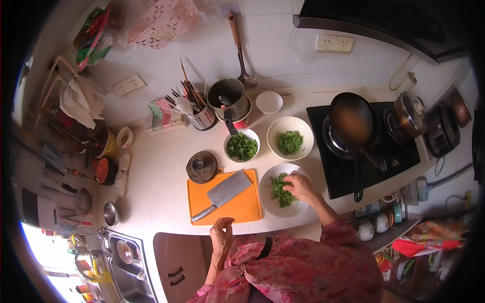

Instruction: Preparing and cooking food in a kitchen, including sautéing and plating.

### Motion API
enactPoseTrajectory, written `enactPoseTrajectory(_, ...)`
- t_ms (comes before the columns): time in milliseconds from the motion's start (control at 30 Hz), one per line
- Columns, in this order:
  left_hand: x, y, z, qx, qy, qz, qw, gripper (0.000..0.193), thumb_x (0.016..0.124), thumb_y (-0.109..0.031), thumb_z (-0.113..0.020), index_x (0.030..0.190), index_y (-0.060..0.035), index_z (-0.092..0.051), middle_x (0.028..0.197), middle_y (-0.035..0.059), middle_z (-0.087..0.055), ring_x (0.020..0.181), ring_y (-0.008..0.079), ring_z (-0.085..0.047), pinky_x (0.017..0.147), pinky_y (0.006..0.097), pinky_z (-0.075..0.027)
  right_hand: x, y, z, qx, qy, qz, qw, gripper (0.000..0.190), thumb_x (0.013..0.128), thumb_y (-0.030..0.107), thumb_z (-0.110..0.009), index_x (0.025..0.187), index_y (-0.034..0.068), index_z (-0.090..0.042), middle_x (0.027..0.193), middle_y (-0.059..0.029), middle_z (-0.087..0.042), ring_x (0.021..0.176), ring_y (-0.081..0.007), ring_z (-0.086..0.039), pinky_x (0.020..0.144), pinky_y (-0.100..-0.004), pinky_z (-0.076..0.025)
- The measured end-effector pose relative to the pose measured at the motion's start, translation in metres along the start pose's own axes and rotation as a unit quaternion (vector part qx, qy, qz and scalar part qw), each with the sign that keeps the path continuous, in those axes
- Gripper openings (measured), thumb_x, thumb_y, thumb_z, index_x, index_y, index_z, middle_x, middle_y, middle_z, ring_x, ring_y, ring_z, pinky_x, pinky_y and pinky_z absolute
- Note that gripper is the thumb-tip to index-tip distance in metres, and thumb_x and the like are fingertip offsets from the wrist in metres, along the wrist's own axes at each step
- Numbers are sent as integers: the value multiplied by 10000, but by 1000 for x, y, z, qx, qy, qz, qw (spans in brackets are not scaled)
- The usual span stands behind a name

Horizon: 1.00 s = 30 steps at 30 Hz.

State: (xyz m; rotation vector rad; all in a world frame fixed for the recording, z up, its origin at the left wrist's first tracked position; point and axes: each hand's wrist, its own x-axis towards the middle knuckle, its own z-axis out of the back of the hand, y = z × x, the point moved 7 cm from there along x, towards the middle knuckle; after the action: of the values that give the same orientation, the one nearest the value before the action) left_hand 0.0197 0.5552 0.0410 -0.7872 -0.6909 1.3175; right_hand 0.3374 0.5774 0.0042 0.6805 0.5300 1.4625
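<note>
My right hand (299, 186) reaches into a wide white bowl (265, 202), its fingertips at the chopped green leaves (281, 191); whether they pinch any is hidden. My left hand (221, 231) is raised by the counter's front edge, fingers curled, with no object visible in it. An orange cutting board (238, 212) lies left of that bowl, and a cleaver (229, 188) rests diagonally across it. Behind stand a smaller white bowl of chopped greens (241, 147) and a cream bowl (273, 130) with more greens. A round dark lid (201, 166) touches the board's back left area.
A wok (352, 120) with brownish contents sits on the black gas hob (329, 181) at right, beside a lidded pot (409, 113). At the back are a metal pot (229, 92), a utensil holder (202, 117) and a small white bowl (269, 102). A sink (130, 280) lies lower left.
</note>
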Motion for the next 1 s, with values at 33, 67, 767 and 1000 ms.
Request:
enactPoseTrajectory(33, 1, -1, -1, 0, 1, 1, 1000, 105, 810, 12, -556, 846, 5, -654, 802, 136, -662, 716, 228, -661, 657, 304, -511, -4, 8, -5, -47, -5, 20, 999, 169, 757, 112, -679, 897, 23, -651, 850, -165, -604, 821, -329, -608, 723, -408, -481)
enactPoseTrajectory(67, 4, -4, -2, -1, 8, -8, 1000, 108, 808, 18, -553, 846, 5, -654, 801, 134, -661, 722, 227, -662, 660, 304, -510, -6, 12, -10, -56, -3, 18, 998, 144, 757, 90, -671, 886, 30, -649, 813, -163, -594, 809, -332, -604, 706, -412, -477)
enactPoseTrajectory(767, 10, -13, 9, 0, -1, -31, 1000, 124, 799, 40, -538, 842, 13, -650, 787, 134, -656, 710, 234, -654, 656, 303, -505, 44, 70, 140, 65, -352, 48, 933, 93, 817, -47, -583, 892, 7, -579, 804, -105, -577, 647, -197, -577, 581, -285, -460)
enactPoseTrajectory(1000, 2, -12, 16, 7, -3, -9, 1000, 142, 784, 45, -525, 844, 14, -650, 813, 148, -662, 745, 253, -662, 674, 320, -511, 85, -54, 82, 12, -341, 4, 940, 109, 756, 16, -665, 858, -4, -636, 817, -148, -642, 707, -256, -632, 623, -322, -491)
